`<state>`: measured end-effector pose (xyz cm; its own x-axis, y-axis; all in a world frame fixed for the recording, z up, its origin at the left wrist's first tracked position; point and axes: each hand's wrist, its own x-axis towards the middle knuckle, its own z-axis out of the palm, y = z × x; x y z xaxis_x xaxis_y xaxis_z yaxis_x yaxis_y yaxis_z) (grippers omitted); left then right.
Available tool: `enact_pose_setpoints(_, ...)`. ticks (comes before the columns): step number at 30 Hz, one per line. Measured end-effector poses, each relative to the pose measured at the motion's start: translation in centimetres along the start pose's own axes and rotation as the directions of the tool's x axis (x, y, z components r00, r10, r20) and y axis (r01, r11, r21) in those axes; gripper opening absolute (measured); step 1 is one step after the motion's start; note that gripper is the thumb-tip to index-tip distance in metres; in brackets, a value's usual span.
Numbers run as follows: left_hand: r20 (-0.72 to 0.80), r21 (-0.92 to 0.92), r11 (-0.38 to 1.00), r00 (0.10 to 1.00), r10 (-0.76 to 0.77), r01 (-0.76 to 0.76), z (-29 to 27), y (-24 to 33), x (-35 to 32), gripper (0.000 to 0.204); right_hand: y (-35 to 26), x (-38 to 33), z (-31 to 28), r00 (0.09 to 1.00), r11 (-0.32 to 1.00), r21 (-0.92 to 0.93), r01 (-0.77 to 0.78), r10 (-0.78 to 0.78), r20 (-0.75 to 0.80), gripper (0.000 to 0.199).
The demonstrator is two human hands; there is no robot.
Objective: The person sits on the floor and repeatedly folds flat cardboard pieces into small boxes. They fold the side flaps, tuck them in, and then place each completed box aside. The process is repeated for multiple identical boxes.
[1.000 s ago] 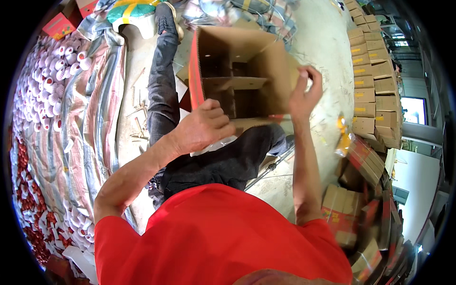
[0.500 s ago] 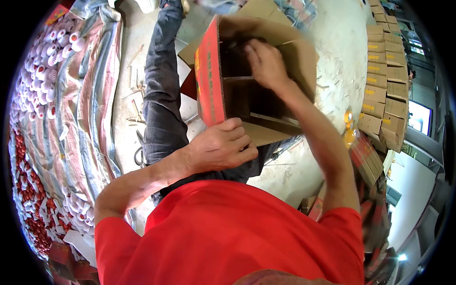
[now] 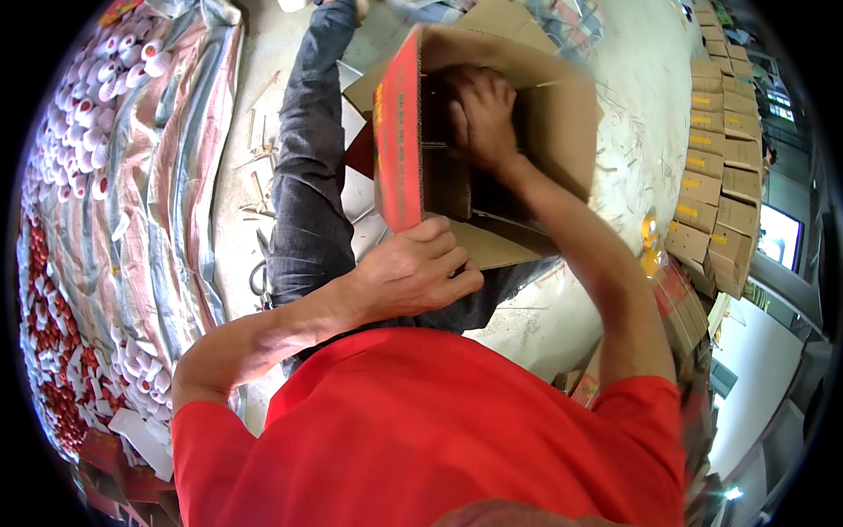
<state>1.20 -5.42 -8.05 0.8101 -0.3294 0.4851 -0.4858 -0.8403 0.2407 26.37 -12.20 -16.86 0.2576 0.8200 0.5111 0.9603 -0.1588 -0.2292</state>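
A cardboard carton, red on its left outer side and brown inside, is tilted with its open mouth toward me. My left hand is closed on the carton's near left edge, the fingers curled over a flap. Deep inside the carton is my right hand, its fingers partly stretched and the thumb apart. Shadow covers the fingertips, and nothing shows clearly in that hand. Inside, thin cardboard edges cross below the right hand, mostly in the dark.
At left, fruit in white foam nets lies beside a striped sheet, with loose red fruit lower down. Scissors lie by my leg. Stacked brown cartons line the right, near a yellow tape-like object.
My right hand has turned and shifted slightly within the carton, its fingers spreading more. The left hand keeps its grip on the edge. The whole view has shifted a little.
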Motion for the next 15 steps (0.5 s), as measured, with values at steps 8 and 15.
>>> enact_pose_setpoints(8,0.091,0.003,0.997,0.993,-0.078,0.078,-0.3,0.3,-1.6,0.011,1.3,-0.7,3.4,0.985,0.996,0.093,-0.001,-0.015,0.172,0.03)
enact_pose_setpoints(15,0.146,0.196,0.962,0.964,-0.221,0.191,0.6,2.1,-0.5,0.005,1.4,-0.9,1.0,0.969,1.0,-0.005,-0.01,0.011,0.248,0.03)
